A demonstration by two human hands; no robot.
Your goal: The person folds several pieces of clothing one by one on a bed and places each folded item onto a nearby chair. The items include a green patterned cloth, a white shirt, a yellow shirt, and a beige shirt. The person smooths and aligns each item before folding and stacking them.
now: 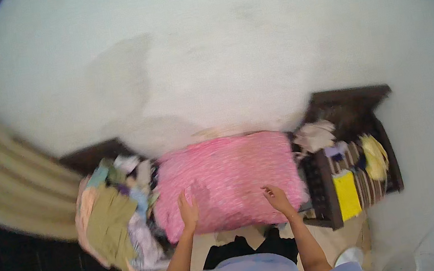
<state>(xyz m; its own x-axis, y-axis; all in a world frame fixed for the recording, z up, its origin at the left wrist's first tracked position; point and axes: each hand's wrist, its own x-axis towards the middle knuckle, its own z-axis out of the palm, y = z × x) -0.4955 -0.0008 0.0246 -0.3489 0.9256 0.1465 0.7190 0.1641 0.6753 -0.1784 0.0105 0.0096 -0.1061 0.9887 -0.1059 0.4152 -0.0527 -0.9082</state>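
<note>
- Hand at left nearly flat, empty
- Right hand half-curled, empty
- Probably best: smooth pink, streaked, rectangular fabric near to far, palms flat

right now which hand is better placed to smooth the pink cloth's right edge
The right hand seems better placed: it is nearer the right edge of the pink cloth, with the left hand toward the opposite side. Both look empty.
</note>
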